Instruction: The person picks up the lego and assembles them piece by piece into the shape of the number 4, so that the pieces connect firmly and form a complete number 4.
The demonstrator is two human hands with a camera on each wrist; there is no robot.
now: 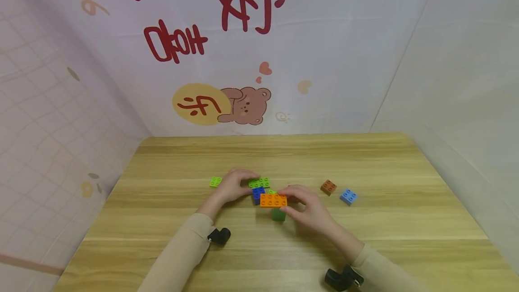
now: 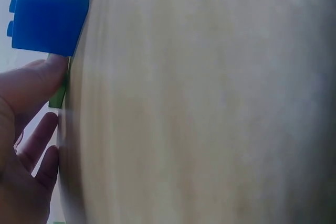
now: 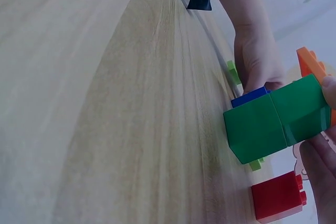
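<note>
My left hand (image 1: 233,187) pinches a lime-green brick (image 1: 261,182), with the thumb at its near side and the index finger at the far side. A dark blue brick (image 1: 258,195) sits against it, close to the left thumb in the left wrist view. My right hand (image 1: 309,207) grips an orange brick (image 1: 273,200) between thumb and fingers. Under the orange brick stand two stacked dark green bricks (image 3: 278,121), seen from the side in the right wrist view. The right fingertips are partly cut off there.
A small lime-green brick (image 1: 216,182) lies left of the left hand. To the right are a brown brick (image 1: 328,187) and a light blue brick (image 1: 348,197). A red brick (image 3: 277,196) stands near the right hand. White printed cloth (image 1: 332,57) rises behind the wooden table (image 1: 243,256).
</note>
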